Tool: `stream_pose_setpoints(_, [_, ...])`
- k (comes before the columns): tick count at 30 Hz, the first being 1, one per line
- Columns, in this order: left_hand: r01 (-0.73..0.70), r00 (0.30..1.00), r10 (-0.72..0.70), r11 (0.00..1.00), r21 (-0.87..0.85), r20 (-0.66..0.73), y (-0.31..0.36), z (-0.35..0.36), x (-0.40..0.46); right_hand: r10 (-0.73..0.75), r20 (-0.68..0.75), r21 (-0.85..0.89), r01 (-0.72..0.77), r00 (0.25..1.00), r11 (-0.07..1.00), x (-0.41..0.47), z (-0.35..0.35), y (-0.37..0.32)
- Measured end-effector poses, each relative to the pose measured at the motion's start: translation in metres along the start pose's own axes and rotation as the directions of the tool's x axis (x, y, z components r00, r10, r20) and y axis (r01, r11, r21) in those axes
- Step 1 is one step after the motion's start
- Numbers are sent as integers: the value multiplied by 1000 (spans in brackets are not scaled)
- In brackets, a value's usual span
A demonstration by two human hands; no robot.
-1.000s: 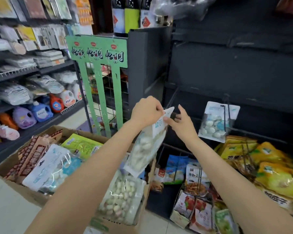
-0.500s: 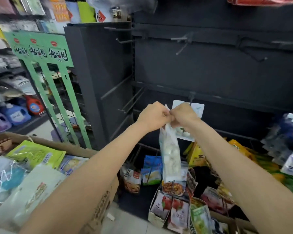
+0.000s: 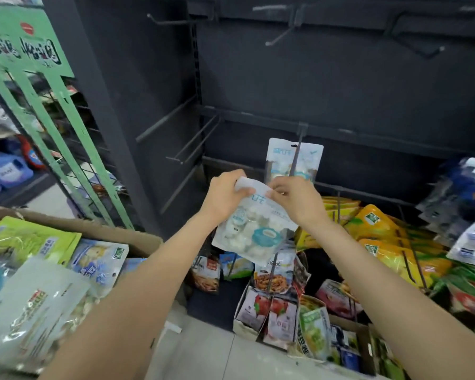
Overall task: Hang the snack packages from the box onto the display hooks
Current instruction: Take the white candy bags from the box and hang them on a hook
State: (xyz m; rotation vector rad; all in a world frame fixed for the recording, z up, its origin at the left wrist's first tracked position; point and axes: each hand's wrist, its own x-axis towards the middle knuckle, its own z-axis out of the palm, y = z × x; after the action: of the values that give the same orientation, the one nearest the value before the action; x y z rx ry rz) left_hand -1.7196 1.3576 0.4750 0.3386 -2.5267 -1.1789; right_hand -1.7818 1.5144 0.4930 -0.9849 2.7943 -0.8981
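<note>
left hand: grips top-left edge of the held snack package, fingers curled over the header
right hand: pinches top-right edge of the same package, fingers curled, thumb on its front
held snack package: white/clear bag with pale round pieces and teal labels, between both hands, in front of the dark display panel, just below-left of the hook; its face is turned to the camera, whereas 0.5 s ago it hung edge-on and narrow
hook: thin metal peg sticking out from the panel's rail, its tip just above the right hand
hung package: same kind of bag already on that hook, upright, behind and above the hands; more of it shows than 0.5 s ago, when the right hand covered most of it
hands vs before: sit slightly lower and apart across the bag top; 0.5 s ago they were knuckle to knuckle at the hook
box: cardboard, lower left, holds more snack bags, green and blue-white ones on top
lower racks: yellow bags at right, mixed small packs below the hands
green rack: left, with detergent bottles behind it
view: camera closer in than 0.5 s ago
</note>
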Motion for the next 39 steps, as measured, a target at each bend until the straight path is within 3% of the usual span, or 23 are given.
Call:
stream_pose_setpoints(3, [-8,1000,10,997,-79,22,-13,11,-1,-40,-84,-261,16,996,965,-22,7,22])
stream_pose_setpoints(9, [31,996,-19,990,-138,87,-18,44,14,112,-166,42,-107,980,993,-18,8,65])
stream_pose_setpoints(16, [-4,992,18,995,-102,129,-8,58,37,112,-175,190,-78,978,979,1,4,82])
stream_pose_setpoints(20, [14,995,-5,996,-91,100,-8,60,40,61,-175,190,-27,983,981,9,3,84])
stream_pose_setpoints(25, [94,993,-86,989,-117,76,-17,56,33,-13,-61,87,18,998,996,20,12,86])
stream_pose_setpoints(34, [-14,998,8,997,81,70,-10,58,36,16,-121,139,1,993,990,15,11,90])
stream_pose_setpoints(39, [22,999,-26,991,134,25,-15,68,56,65,-129,71,-56,990,996,30,11,91])
